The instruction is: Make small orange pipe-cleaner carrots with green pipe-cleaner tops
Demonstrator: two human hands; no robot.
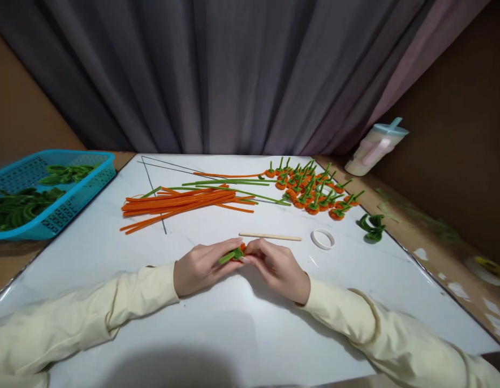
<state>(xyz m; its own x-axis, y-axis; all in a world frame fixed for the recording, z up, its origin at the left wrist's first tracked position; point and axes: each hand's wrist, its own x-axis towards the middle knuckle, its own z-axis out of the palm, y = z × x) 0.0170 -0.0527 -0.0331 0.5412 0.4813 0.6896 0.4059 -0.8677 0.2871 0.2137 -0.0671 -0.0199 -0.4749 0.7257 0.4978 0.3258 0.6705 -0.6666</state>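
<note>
Between my hands, above the near middle of the white table, is a small orange and green pipe-cleaner pumpkin (237,254) with a green stem pointing left. My left hand (205,265) is closed around it, thumb and fingers pinching its sides. My right hand (278,268) pinches its orange right edge with the fingertips. Fingers cover much of the piece. Just beyond my hands lie a thin wooden stick (270,236) and a white ring (323,239), perhaps a tape roll. A bundle of orange pipe cleaners (181,205) lies farther off to the left.
Several finished orange pumpkins (312,205) with green stems cluster at the back right. Green pipe cleaners (229,183) and dark wires (153,188) lie behind. A blue basket (60,213) of green pieces stands left; green curls (372,228) and a lidded cup (375,148) are right.
</note>
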